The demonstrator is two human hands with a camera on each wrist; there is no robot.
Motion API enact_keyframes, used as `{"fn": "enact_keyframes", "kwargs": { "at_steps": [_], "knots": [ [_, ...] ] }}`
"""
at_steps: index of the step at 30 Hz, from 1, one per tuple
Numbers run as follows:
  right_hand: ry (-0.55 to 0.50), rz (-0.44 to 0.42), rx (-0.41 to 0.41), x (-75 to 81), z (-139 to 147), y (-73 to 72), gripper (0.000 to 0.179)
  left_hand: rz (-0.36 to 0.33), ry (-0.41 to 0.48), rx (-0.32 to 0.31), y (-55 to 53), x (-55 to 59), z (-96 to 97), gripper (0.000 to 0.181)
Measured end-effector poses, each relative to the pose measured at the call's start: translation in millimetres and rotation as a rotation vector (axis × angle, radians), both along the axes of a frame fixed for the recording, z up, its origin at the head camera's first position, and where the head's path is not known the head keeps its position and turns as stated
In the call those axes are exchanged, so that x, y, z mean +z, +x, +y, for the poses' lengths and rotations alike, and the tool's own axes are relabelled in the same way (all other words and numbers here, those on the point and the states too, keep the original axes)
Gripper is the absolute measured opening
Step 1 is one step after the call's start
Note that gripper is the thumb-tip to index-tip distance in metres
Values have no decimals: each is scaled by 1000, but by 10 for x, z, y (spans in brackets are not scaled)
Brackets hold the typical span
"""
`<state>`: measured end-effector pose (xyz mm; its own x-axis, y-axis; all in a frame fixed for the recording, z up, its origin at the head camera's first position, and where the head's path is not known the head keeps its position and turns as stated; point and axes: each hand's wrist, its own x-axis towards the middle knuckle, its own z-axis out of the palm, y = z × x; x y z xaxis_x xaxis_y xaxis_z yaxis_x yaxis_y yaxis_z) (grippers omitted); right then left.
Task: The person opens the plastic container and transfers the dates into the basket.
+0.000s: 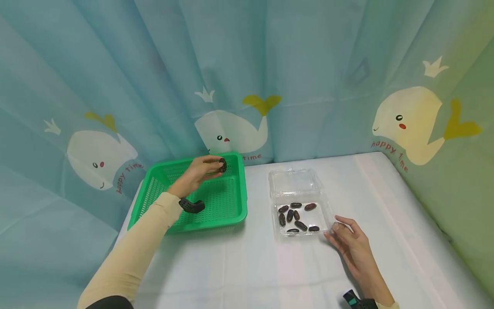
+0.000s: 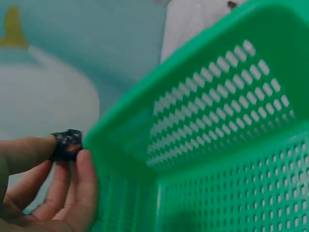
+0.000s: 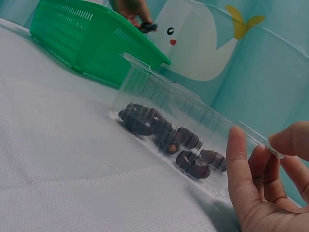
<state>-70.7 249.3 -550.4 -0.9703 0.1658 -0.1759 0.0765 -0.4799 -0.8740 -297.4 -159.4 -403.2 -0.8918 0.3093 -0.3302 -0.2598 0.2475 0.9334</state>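
My left hand (image 1: 197,171) pinches a dark, wrinkled date (image 1: 222,165) between thumb and fingertips. It holds the date above the back right part of a green plastic basket (image 1: 240,201); in the left wrist view the date (image 2: 67,145) appears beside the basket's rim. On the right, my right hand (image 1: 353,249) pinches the near right corner of a clear plastic clamshell box (image 3: 169,99) between thumb and fingers. Several dark brown dates (image 1: 300,225) lie scattered in the box's base. Its clear lid (image 1: 295,181) is folded back towards the curtain.
Both containers stand on a white tablecloth (image 1: 247,266), the basket left of the box with a gap between them. A blue-green curtain (image 1: 308,86) with whale prints hangs close behind the table and along its sides. Each wrist wears a black strap (image 1: 191,206).
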Motion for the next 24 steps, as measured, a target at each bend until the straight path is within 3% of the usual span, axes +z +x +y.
{"fn": "enact_keyframes", "kwargs": {
  "at_steps": [6,13,18,24],
  "knots": [
    [-15,21,2,-6,6,10,28,-114,36,26,-141,-167,-188,55],
    [37,-7,-7,-3,-5,-29,27,-211,4,56,-272,-358,-208,56],
    [44,-14,1,4,-4,-43,27,-223,-24,49,-279,-471,-187,54],
    [41,-20,-13,-1,11,-15,26,-241,-78,102,-287,-611,-48,48]
  ]
}}
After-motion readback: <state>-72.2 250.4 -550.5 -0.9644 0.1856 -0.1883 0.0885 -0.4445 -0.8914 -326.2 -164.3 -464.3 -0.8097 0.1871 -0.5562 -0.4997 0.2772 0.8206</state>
